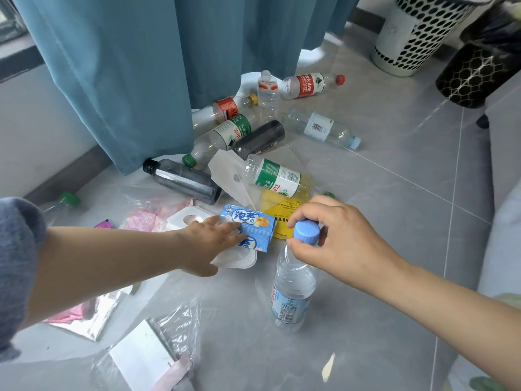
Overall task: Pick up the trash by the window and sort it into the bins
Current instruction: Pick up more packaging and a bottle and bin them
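Note:
Trash lies on the grey floor below a teal curtain (112, 66). My right hand (335, 235) grips the blue cap of a clear water bottle (293, 289), which hangs upright from it. My left hand (208, 244) holds a small blue snack box (251, 228) over a white plastic tray (239, 259). Behind them lie several empty plastic bottles: one with a green label (277, 177), two dark ones (184, 180) (260, 139), a red-labelled one (308, 86) and a clear one with a barcode (322, 128).
A white perforated bin (414, 35) and a black patterned bin (473, 74) stand at the back right. Yellow packaging (282, 218), pink wrappers (149, 218), clear plastic bags (174, 328) and a white card (141, 359) litter the near floor. A sofa edge (504, 249) runs along the right.

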A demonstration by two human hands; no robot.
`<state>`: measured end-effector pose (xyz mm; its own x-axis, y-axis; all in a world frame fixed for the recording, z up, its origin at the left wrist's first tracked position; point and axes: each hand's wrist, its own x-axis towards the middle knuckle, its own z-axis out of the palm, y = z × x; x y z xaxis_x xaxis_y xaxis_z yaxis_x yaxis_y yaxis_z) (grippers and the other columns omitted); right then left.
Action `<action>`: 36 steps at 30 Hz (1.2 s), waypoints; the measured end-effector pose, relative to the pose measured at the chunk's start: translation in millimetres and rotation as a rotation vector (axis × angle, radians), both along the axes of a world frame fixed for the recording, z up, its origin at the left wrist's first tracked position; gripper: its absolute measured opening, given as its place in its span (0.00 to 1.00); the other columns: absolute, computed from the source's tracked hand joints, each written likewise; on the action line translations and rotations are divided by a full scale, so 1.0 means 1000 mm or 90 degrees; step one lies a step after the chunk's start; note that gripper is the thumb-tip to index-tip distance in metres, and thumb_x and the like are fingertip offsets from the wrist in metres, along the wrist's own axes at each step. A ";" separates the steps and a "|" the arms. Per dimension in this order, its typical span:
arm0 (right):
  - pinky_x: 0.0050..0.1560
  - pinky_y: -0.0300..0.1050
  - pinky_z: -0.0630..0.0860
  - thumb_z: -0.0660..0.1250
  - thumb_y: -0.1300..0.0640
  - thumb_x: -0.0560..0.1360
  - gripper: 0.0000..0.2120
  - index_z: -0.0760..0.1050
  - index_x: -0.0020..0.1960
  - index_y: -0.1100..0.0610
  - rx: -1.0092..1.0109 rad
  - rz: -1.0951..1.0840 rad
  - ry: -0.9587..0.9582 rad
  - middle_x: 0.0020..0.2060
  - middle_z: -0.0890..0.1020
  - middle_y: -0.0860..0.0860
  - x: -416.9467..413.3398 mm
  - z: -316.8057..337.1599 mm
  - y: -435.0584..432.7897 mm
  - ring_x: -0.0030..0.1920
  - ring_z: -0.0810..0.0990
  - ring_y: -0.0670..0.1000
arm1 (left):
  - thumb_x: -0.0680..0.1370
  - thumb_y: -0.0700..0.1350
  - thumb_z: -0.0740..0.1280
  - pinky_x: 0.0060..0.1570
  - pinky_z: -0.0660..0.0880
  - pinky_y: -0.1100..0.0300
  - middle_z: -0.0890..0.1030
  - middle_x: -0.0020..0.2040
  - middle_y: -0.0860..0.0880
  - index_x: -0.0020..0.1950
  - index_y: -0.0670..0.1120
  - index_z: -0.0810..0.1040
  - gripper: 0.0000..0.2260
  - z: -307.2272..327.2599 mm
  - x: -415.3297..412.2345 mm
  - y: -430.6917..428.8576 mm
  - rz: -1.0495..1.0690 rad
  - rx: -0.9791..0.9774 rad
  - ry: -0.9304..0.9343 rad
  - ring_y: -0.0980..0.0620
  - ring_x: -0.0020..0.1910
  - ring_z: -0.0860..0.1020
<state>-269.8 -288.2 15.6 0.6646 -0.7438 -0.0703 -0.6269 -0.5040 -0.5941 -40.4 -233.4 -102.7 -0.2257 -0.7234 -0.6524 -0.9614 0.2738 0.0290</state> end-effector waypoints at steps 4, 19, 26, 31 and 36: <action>0.39 0.32 0.67 0.73 0.55 0.67 0.06 0.80 0.44 0.48 0.002 0.000 0.001 0.38 0.73 0.40 -0.001 -0.002 0.000 0.40 0.73 0.41 | 0.77 0.50 0.61 0.67 0.64 0.40 0.46 0.78 0.54 0.77 0.57 0.46 0.33 -0.003 0.002 0.000 0.006 0.002 0.001 0.44 0.76 0.50; 0.40 0.32 0.68 0.72 0.54 0.67 0.06 0.79 0.43 0.48 0.002 -0.001 0.004 0.39 0.74 0.41 -0.005 -0.002 0.001 0.40 0.74 0.43 | 0.80 0.54 0.53 0.57 0.73 0.47 0.62 0.71 0.56 0.67 0.56 0.64 0.16 0.001 0.022 -0.001 -0.006 -0.122 0.148 0.44 0.59 0.76; 0.41 0.33 0.70 0.72 0.55 0.67 0.06 0.80 0.43 0.49 0.006 -0.011 0.003 0.39 0.75 0.41 -0.007 -0.003 0.001 0.40 0.74 0.43 | 0.78 0.46 0.61 0.51 0.73 0.53 0.70 0.63 0.51 0.63 0.51 0.67 0.13 0.005 0.011 0.002 -0.018 -0.087 0.163 0.43 0.53 0.77; 0.41 0.35 0.71 0.73 0.55 0.67 0.06 0.80 0.43 0.49 0.013 -0.011 0.000 0.39 0.75 0.42 -0.007 -0.003 0.001 0.40 0.74 0.43 | 0.77 0.41 0.60 0.52 0.73 0.53 0.70 0.64 0.49 0.63 0.52 0.65 0.16 0.009 0.002 -0.002 0.018 -0.071 0.136 0.42 0.53 0.77; 0.40 0.33 0.69 0.73 0.54 0.67 0.06 0.79 0.43 0.48 0.016 -0.022 0.008 0.40 0.75 0.41 -0.011 -0.001 -0.001 0.40 0.75 0.43 | 0.79 0.42 0.60 0.49 0.64 0.64 0.67 0.70 0.53 0.71 0.55 0.64 0.21 0.028 0.008 -0.015 0.110 -0.105 0.194 0.46 0.60 0.74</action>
